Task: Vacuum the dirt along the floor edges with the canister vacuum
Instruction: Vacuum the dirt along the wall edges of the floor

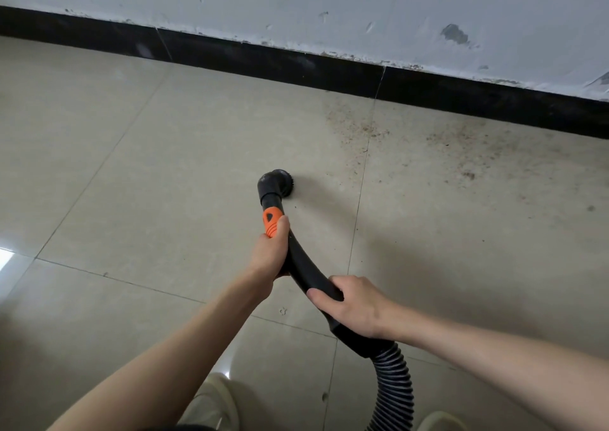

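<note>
A: Entry, head view. Left hand (272,252) grips the curved black wand (304,272) just below its orange collar (272,221); the thumb lies along the orange part, the other fingers wrap round the far side, hidden from here.

B: And the right hand (351,307)?

A: Lower down the same wand, nearer the body. Fingers curled over the top of the tube, thumb pointing left along its side. Firm hold, both hands.

B: Where is the working end?

A: The round brush head (276,185) sits at the wand's tip, bristles facing right and down, at or just above the floor (164,173); contact cannot be judged. It is well short of the black skirting board (296,68).

B: Dirt?

A: A brown speckled patch of dirt (359,127) lies on the tiles close against the skirting board, right of and beyond the brush. More dirt specks (468,175) scatter further right. Brush and patch are apart.

B: Hose?

A: The ribbed hose (393,384) joins the wand's lower end below the right hand and runs down out of the bottom edge. The canister itself is out of frame.

B: Anything else?

A: Scuffed white wall (362,8) above the skirting board. Two pale shoes at the bottom edge, left shoe (214,404) and right shoe (441,420).
</note>
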The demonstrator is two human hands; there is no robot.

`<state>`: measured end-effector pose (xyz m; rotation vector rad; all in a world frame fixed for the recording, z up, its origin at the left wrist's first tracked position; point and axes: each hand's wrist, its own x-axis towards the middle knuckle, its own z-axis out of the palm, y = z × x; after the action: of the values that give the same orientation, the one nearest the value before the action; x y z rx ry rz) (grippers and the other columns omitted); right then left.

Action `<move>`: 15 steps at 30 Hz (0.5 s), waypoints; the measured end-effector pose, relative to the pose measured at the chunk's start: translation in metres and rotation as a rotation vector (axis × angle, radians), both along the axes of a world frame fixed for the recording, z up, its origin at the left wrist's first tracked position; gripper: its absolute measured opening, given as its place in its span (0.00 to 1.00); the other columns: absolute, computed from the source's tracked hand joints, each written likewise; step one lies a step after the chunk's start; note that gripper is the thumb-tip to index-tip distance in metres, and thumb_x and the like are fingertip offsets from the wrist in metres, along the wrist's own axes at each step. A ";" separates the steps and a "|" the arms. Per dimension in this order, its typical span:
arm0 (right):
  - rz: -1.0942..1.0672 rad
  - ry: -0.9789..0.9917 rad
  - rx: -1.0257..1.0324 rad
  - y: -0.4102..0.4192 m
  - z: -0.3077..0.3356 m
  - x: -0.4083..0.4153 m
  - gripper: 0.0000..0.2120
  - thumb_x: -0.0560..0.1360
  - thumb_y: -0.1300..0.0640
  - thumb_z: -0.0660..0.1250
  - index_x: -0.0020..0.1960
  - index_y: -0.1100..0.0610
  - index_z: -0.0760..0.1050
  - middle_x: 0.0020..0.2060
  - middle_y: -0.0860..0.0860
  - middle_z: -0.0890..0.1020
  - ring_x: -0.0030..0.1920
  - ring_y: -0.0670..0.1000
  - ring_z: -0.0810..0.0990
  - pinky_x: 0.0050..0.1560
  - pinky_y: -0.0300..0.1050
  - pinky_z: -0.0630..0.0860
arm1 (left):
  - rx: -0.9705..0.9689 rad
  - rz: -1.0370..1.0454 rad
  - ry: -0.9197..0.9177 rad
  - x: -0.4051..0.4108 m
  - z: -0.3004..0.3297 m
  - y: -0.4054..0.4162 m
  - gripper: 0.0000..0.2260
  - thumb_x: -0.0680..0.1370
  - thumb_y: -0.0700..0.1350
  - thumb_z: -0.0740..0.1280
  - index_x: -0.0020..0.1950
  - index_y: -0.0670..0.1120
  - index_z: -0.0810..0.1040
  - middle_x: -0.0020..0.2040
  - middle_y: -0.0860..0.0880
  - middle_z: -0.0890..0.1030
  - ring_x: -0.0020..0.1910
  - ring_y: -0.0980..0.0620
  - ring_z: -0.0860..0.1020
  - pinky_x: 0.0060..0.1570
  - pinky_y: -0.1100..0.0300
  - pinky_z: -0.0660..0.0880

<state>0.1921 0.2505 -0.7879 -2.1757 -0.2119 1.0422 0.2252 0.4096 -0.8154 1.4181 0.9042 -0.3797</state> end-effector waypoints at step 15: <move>-0.258 -0.122 -0.033 -0.036 -0.006 -0.006 0.17 0.77 0.38 0.59 0.43 0.52 0.70 0.34 0.51 0.83 0.36 0.50 0.82 0.41 0.46 0.77 | 0.095 -0.296 -0.038 0.041 0.006 -0.057 0.18 0.80 0.56 0.57 0.51 0.41 0.72 0.41 0.47 0.74 0.38 0.51 0.75 0.37 0.59 0.75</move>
<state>0.1859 0.2150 -0.7939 -2.2281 0.0311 0.7746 0.2658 0.3531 -0.8099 1.6472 0.6893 -0.5350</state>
